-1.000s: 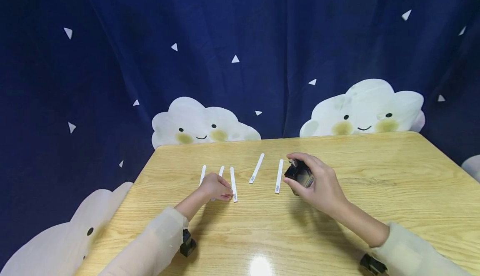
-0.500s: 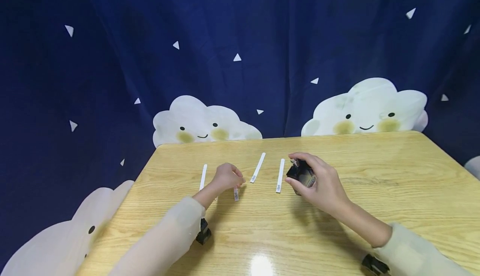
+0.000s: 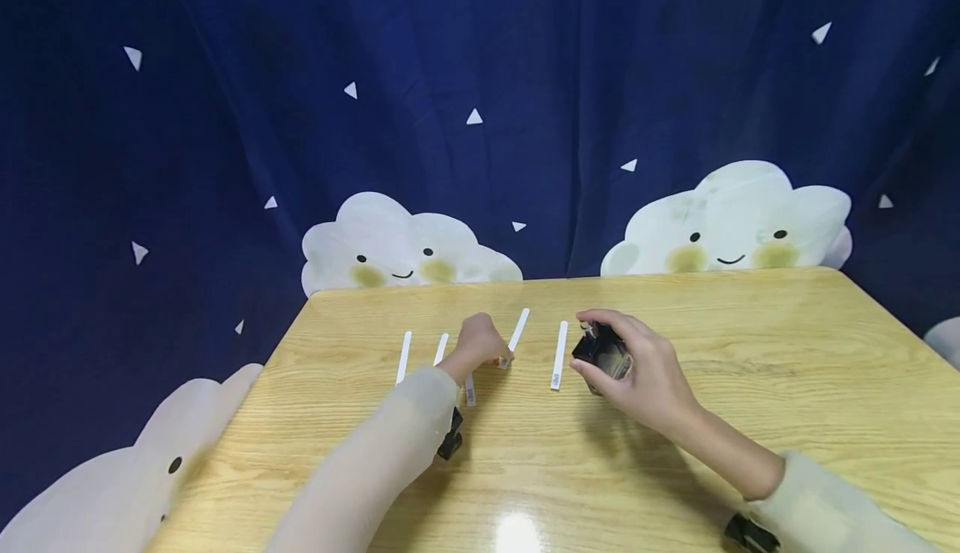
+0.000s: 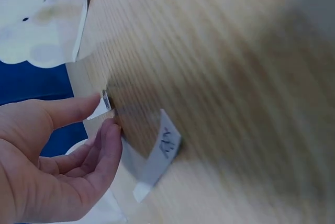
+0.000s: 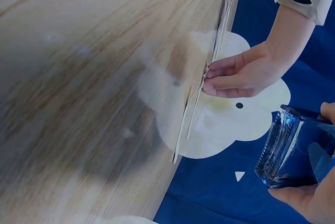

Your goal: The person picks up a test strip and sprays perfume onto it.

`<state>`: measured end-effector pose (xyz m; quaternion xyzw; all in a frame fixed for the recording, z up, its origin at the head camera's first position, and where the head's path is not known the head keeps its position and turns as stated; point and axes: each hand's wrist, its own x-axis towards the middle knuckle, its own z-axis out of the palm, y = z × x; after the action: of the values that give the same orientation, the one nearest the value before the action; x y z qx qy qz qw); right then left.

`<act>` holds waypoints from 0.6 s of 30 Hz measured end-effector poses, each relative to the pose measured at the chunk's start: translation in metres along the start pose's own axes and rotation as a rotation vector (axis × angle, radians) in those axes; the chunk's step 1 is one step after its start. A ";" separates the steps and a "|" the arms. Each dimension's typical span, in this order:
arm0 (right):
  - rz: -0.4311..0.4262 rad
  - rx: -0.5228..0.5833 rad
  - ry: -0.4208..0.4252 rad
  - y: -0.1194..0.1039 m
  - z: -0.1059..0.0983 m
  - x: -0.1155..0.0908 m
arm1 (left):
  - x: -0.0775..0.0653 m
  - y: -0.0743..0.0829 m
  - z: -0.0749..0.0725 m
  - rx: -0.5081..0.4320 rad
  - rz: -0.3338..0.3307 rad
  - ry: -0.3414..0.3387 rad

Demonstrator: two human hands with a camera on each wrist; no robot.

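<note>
Here, a glass bottle (image 3: pixel 609 359) is gripped by the right hand (image 3: pixel 649 369); the second-from-right white strip (image 3: pixel 519 329) is touched by the left hand (image 3: pixel 480 341); whether pinched by its fingers cannot be told.

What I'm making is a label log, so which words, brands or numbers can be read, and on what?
None is legible.
First strip and second strip from the left: lower ends hidden, no text visible.
Third strip: marking too small.
Fourth strip, at the left fingers: marking too small.
Fifth strip: marking too small.
Bottle: no text visible.
Lower strip in the left wrist view: marking too blurred.
</note>
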<state>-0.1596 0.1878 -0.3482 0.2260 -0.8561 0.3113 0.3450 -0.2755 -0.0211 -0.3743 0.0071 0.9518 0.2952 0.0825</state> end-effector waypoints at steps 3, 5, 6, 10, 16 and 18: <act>0.004 -0.002 -0.003 0.001 0.000 0.000 | 0.004 0.005 0.002 0.012 -0.038 -0.010; 0.005 -0.004 0.000 0.001 0.000 0.000 | 0.006 0.006 0.002 0.024 -0.052 -0.018; 0.006 -0.006 0.000 0.001 0.000 0.000 | 0.006 0.007 0.003 0.035 -0.055 -0.019; 0.001 -0.012 0.005 0.002 -0.001 0.000 | 0.008 0.010 0.003 0.066 -0.053 -0.014; 0.008 -0.009 0.009 0.003 0.000 -0.001 | 0.005 0.013 0.005 0.099 -0.037 -0.024; 0.004 -0.006 0.009 0.003 0.001 -0.002 | 0.005 0.013 0.005 0.106 -0.025 -0.026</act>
<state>-0.1605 0.1896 -0.3509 0.2217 -0.8560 0.3105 0.3489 -0.2802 -0.0074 -0.3717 0.0033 0.9650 0.2433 0.0980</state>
